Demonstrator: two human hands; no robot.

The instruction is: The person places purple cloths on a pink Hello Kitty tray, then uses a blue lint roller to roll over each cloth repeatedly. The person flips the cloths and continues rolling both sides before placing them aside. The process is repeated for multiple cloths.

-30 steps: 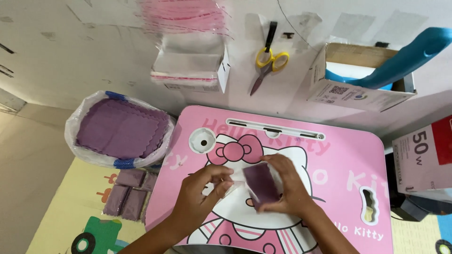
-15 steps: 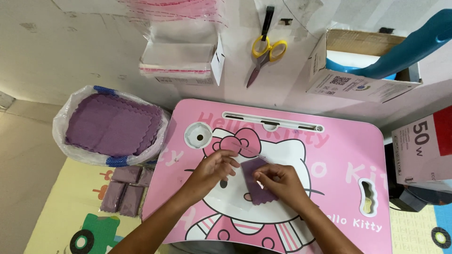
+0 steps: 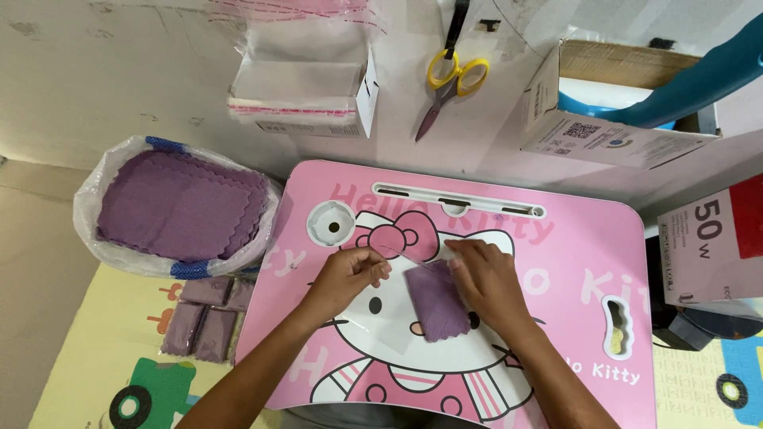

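A pink lap table (image 3: 588,262) with a cartoon cat print filled the middle of the view, set on a play mat (image 3: 95,381) with coloured vehicle pictures. To its left stood a white plastic bag (image 3: 87,206) holding a stack of purple scalloped-edge cloths (image 3: 179,206). Beyond the table an open cardboard box (image 3: 604,127) lay on its side at the right, and a smaller box of clear plastic sleeves (image 3: 298,87) sat at the left. Yellow-handled scissors (image 3: 445,87) lay between the two boxes. Several packed purple cloths (image 3: 207,314) lay on the mat just beside the table's left edge.

On the table top, the right hand (image 3: 485,278) rested with fingers curled over the upper right edge of a folded purple cloth (image 3: 433,302), pressing it down. The left hand (image 3: 350,274) was pinched shut on the edge of a clear sleeve (image 3: 381,326), which lay flat just left of the cloth and seemed to reach over it. Nothing stood between the hands; the scissors and boxes were well apart from them.
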